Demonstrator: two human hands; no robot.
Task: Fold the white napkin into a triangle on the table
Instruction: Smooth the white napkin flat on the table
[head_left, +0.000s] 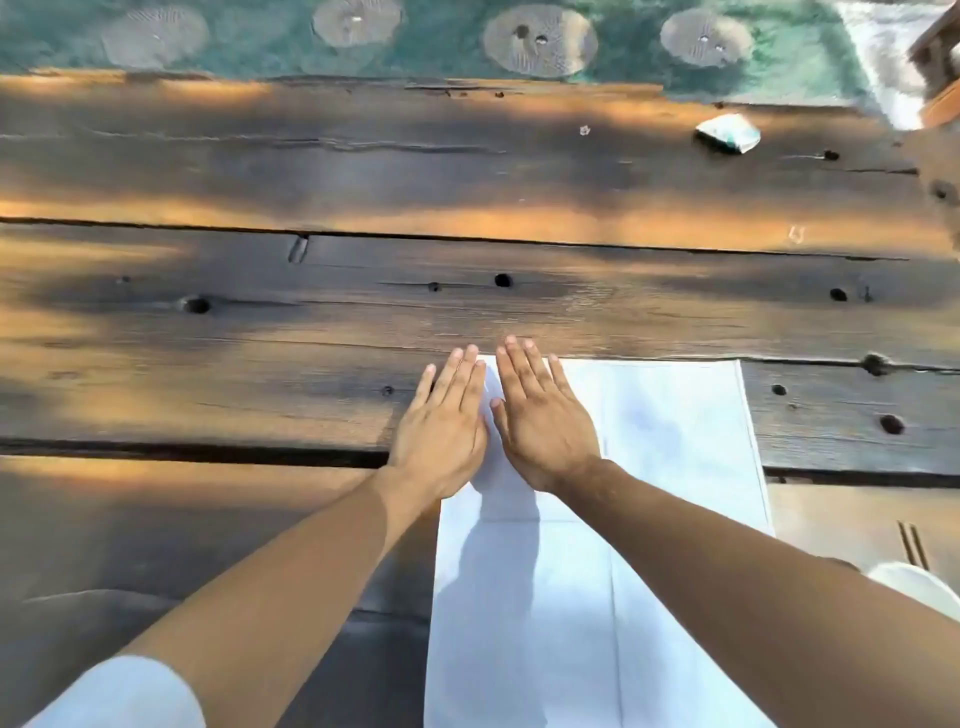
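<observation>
The napkin (649, 467) is lying flat at 5 o'clock on the surface (260, 312). Both hands, left (441, 431) and right (540, 431), are pressing its far-left corner, fingers straight; bare wood is stretching toward 12.

Warm, low sunlight streaks the table (363, 171) in orange bands between soft, dark shadows. My arms cast a shadow on the bright napkin (670, 441). Edges bow from the wide lens, and the far ground looks smeared.
</observation>
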